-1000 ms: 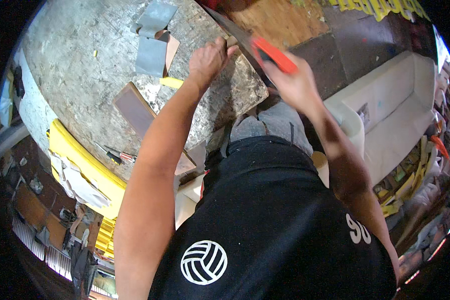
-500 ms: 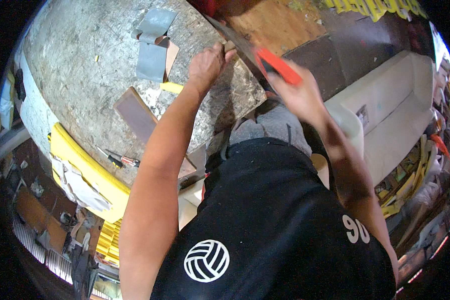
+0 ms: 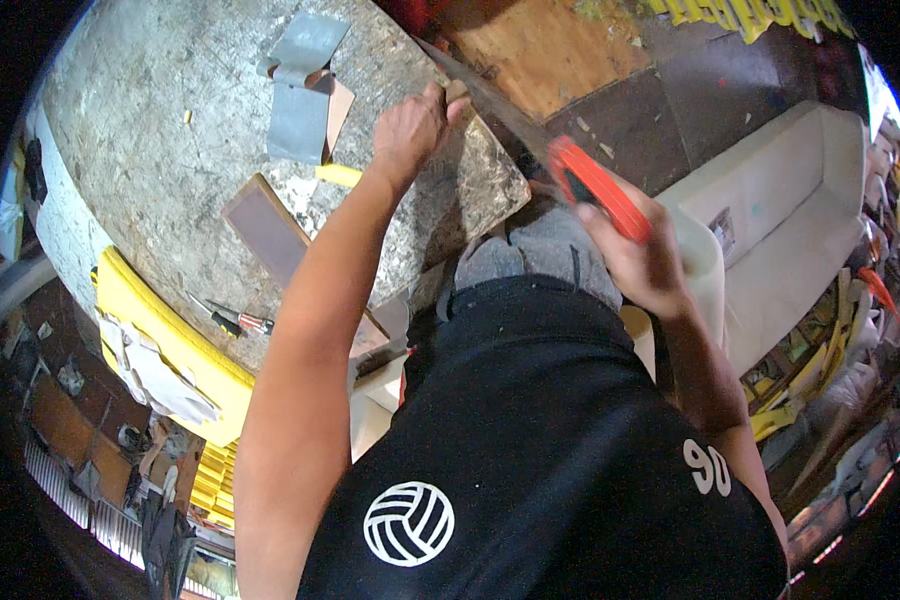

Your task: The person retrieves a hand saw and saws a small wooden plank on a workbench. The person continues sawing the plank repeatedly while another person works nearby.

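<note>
My right hand point(image 3: 640, 255) is wrapped around the red handle of a handsaw point(image 3: 610, 195). The saw's thin blade reaches up and left, past the table's corner edge, toward my left hand; it is slightly blurred. My left hand point(image 3: 408, 132) is closed at that edge, its fingers and thumb around a small brown piece point(image 3: 455, 90) that looks like wood. Most of this piece is hidden. Where exactly the blade meets it I cannot tell. Under my left hand lies the worn grey tabletop point(image 3: 150, 160).
Grey sheet material point(image 3: 300, 115) and a yellow strip point(image 3: 339, 176) lie left of my left hand. A flat framed board point(image 3: 265, 225) and a screwdriver point(image 3: 256, 324) sit nearer. A large off-white trough-like shell point(image 3: 780, 220) stands at right; yellow foam point(image 3: 170, 340) borders the table's near left.
My right hand has drawn the saw down and to the right, away from my left hand. My left hand keeps its place at the table's edge.
</note>
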Demonstrator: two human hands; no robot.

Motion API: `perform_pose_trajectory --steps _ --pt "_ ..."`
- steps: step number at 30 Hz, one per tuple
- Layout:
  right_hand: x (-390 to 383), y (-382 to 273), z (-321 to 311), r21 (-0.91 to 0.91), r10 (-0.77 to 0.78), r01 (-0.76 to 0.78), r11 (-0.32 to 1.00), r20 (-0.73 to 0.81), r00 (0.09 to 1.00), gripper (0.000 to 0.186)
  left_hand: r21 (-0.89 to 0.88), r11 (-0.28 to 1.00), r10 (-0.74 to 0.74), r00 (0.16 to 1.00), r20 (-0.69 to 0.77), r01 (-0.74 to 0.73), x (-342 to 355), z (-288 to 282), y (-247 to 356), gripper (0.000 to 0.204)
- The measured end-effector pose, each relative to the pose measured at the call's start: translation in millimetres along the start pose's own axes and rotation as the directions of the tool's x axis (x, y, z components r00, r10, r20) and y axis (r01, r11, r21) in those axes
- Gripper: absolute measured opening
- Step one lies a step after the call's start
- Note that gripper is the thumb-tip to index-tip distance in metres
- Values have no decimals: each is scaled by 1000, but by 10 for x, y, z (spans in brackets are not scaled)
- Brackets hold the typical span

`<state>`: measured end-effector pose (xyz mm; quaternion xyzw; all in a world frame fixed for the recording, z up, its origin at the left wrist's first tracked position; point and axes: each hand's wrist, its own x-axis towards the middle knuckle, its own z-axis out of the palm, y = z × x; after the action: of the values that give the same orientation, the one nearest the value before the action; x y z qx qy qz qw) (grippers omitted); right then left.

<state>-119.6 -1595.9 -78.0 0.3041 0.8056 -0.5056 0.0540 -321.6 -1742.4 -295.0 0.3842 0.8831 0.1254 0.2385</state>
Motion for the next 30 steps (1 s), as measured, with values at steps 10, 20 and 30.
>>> perform_pose_trajectory --steps 10,20,30 --pt "184 311 197 49 17 -18 999 13 1000 39 37 999 -28 999 38 27 -13 -53 30 53" --pt "-885 165 -313 134 237 -213 968 -196 951 44 52 998 -21 1000 2 21 -66 -107 103 49" --pt "-895 431 -113 288 258 -190 939 -221 940 45 64 983 182 969 -168 -174 -254 -139 72 37"
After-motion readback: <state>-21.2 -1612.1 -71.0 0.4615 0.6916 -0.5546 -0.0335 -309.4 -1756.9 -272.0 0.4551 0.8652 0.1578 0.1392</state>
